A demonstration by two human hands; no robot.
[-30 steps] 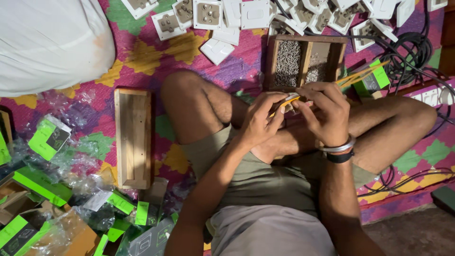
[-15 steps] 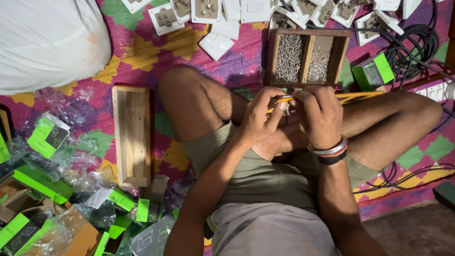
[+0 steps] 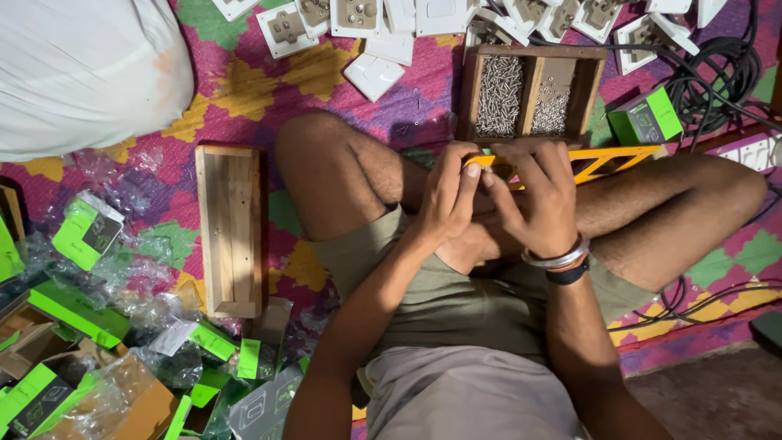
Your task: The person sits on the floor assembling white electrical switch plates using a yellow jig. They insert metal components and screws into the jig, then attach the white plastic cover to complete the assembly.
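I sit cross-legged on a patterned mat. My left hand point(image 3: 450, 195) and my right hand point(image 3: 533, 200) meet over my lap, both gripping a long yellow frame point(image 3: 607, 161) that stretches out to the right across my leg. The fingertips of both hands pinch the frame's left end; what lies under them is hidden. Just beyond my hands stands a wooden tray point(image 3: 531, 91) with two compartments of small metal screws.
A long wooden box point(image 3: 230, 230) lies left of my knee. White switch plates point(image 3: 371, 72) are scattered along the top. Green packets point(image 3: 85, 232) and clear wrappers pile up at the lower left. A green box point(image 3: 648, 116) and black cables point(image 3: 717, 69) sit top right; a white sack point(image 3: 81, 69) top left.
The view shifted so the tray and mat sit lower in frame. Both hands stay on the yellow frame's left end, fingers working slightly.
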